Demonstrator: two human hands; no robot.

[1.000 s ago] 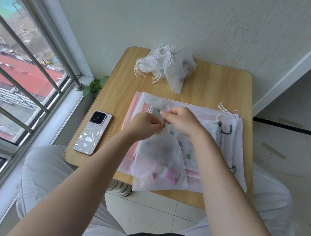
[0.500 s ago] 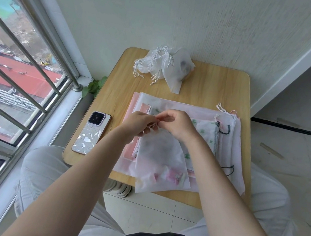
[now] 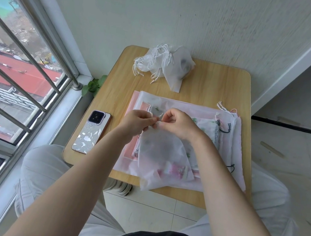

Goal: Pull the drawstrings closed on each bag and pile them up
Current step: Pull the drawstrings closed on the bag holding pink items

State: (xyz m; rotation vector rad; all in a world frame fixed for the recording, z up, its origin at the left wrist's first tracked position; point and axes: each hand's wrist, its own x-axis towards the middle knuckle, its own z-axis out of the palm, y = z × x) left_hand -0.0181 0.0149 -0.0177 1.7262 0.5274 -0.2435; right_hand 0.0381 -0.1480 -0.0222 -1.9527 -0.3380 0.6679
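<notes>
Both hands pinch the strings at the bag's top: left hand (image 3: 138,120), right hand (image 3: 180,124). My bag (image 3: 162,155) lies on the table (image 3: 206,85), soft, light, floppy. Strings (image 3: 155,119) are best to hold.

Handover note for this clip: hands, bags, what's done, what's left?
Left hand and right hand each pinch the white drawstring at the mouth of the translucent bag; mouth gathered, whether fully shut is unclear.
Cinched bags lie piled at the table's far edge.
Flat bags, not yet drawn, lie stacked under the hands.
Left: finish this bag, pile it, do the stack.
</notes>
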